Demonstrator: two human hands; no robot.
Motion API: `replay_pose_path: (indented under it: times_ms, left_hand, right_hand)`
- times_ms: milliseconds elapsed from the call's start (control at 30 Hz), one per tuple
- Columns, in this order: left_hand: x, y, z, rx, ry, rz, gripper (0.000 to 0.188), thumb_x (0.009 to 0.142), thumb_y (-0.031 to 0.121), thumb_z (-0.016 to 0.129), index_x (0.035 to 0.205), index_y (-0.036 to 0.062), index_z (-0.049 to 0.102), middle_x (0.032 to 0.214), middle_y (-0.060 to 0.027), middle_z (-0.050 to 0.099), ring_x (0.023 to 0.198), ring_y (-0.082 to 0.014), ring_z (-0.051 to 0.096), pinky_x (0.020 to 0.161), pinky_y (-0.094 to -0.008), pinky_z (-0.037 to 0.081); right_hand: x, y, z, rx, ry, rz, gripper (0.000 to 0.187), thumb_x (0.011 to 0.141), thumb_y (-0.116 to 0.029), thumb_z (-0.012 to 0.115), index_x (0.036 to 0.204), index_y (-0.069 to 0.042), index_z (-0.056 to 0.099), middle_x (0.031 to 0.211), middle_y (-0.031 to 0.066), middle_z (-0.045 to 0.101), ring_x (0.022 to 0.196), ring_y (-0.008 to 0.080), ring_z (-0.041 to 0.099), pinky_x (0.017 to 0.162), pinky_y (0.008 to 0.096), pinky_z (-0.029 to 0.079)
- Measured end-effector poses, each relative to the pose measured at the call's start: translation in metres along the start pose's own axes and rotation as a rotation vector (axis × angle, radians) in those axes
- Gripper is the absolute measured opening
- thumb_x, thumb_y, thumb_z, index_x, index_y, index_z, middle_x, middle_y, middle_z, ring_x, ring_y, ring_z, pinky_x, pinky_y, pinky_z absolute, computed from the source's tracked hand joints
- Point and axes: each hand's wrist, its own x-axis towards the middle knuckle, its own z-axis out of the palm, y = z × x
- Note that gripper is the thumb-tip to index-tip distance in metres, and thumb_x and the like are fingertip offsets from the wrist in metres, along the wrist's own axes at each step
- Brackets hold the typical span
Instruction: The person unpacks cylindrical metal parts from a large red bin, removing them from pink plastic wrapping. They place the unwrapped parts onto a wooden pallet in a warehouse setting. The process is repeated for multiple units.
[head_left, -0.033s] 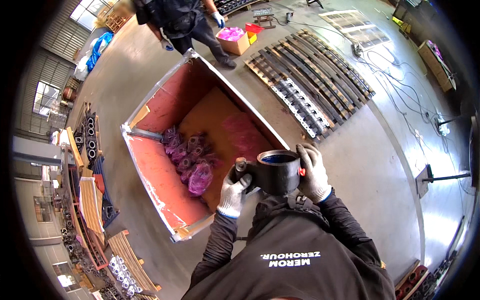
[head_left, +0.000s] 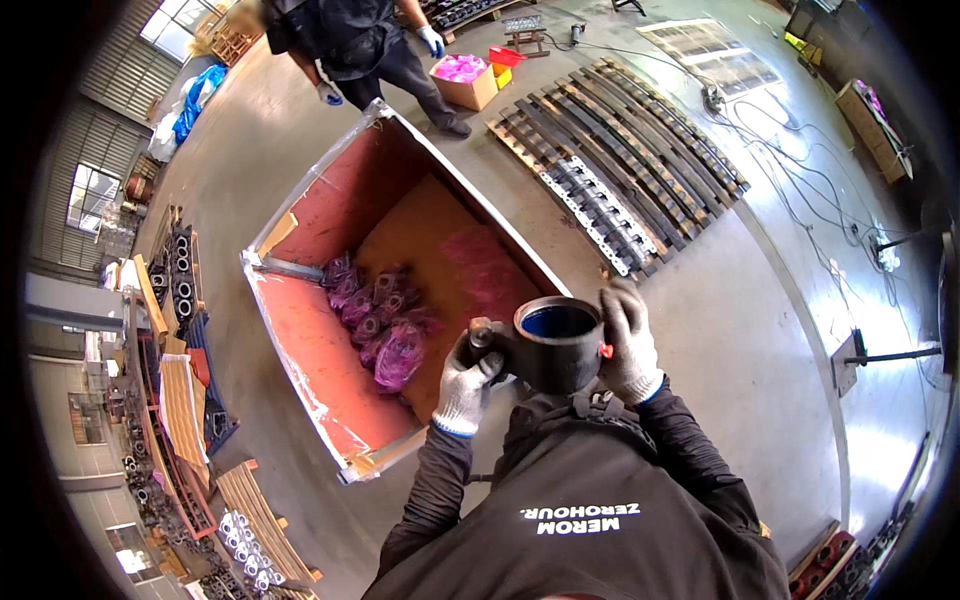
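In front of my body I hold a black metal cylinder part point(head_left: 560, 365) with a round open mouth, a dark blue inside and a small red plug on its right side. My left hand point(head_left: 467, 385), in a white-grey knit glove, is closed round the side lug at the part's left. At the other side my gloved right hand point(head_left: 630, 345) lies against the wall beside the red plug, its fingertips a little blurred. Beyond the part stands a large open crate point(head_left: 310, 330) with red inner walls, where several parts wrapped in purple film point(head_left: 370, 310) lie in a heap.
Past the crate stands another person point(head_left: 350, 50) in dark clothes and gloves. Near that person is a cardboard box point(head_left: 468, 90) with pink film. A slatted pallet point(head_left: 620, 150) carrying metal parts lies far right, and cables point(head_left: 790, 170) run across the floor beyond it.
The part's mouth has tipped slightly more toward me, showing more of its blue inside. My right hand's fingers have shifted a little. The other person has moved slightly.
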Motion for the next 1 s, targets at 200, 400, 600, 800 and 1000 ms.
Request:
replay_pose_path:
  times_ms: [200, 400, 600, 800, 1000]
  left_hand:
    - [0.027, -0.032, 0.086, 0.135, -0.155, 0.097, 0.055, 0.081, 0.003, 0.075, 0.131, -0.0029, 0.054, 0.125, -0.0105, 0.063, 0.112, -0.0194, 0.062, 0.094, -0.0340, 0.054]
    - [0.054, -0.060, 0.137, 0.180, -0.118, -0.001, 0.069, 0.074, 0.020, 0.087, 0.130, -0.0013, 0.052, 0.116, -0.0087, 0.065, 0.106, -0.0213, 0.063, 0.097, -0.0349, 0.050]
    - [0.092, -0.111, 0.194, -0.559, -0.118, -0.094, 0.040, 0.089, 0.015, 0.072, 0.125, 0.0065, 0.058, 0.119, -0.0050, 0.066, 0.113, -0.0194, 0.060, 0.103, -0.0352, 0.046]
    - [0.143, -0.178, 0.182, -0.523, -0.074, -0.197, 0.052, 0.104, 0.042, 0.035, 0.134, 0.0021, 0.053, 0.134, -0.0175, 0.059, 0.121, -0.0330, 0.059, 0.106, -0.0510, 0.047]
    - [0.183, -0.213, 0.183, -0.252, -0.135, -0.126, 0.046, 0.105, 0.035, 0.038, 0.134, 0.0026, 0.053, 0.129, -0.0155, 0.062, 0.119, -0.0286, 0.059, 0.105, -0.0448, 0.049]
  right_hand:
    - [-0.005, 0.093, -0.018, 1.825, 0.527, 0.903, 0.100, 0.073, -0.008, 0.084, 0.152, -0.002, 0.023, 0.116, 0.0079, 0.047, 0.100, 0.0200, 0.050, 0.093, 0.0328, 0.045]
    - [-0.040, 0.159, -0.048, 0.946, 0.206, 0.508, 0.122, 0.066, -0.004, 0.089, 0.158, -0.006, 0.008, 0.124, 0.0099, 0.048, 0.101, 0.0189, 0.054, 0.086, 0.0281, 0.047]
    - [-0.023, 0.146, -0.112, 0.723, 0.299, 0.465, 0.103, 0.063, 0.006, 0.083, 0.149, -0.009, 0.028, 0.107, 0.0049, 0.047, 0.086, 0.0150, 0.054, 0.072, 0.0274, 0.050]
    - [0.013, 0.150, -0.168, 0.246, 0.158, 0.129, 0.067, 0.063, 0.007, 0.071, 0.127, -0.006, 0.057, 0.115, 0.0221, 0.058, 0.099, 0.0404, 0.063, 0.082, 0.0426, 0.055]
    - [0.033, 0.164, -0.172, 0.228, 0.055, 0.143, 0.061, 0.064, 0.006, 0.071, 0.123, -0.006, 0.062, 0.112, 0.0222, 0.061, 0.100, 0.0410, 0.063, 0.086, 0.0440, 0.054]
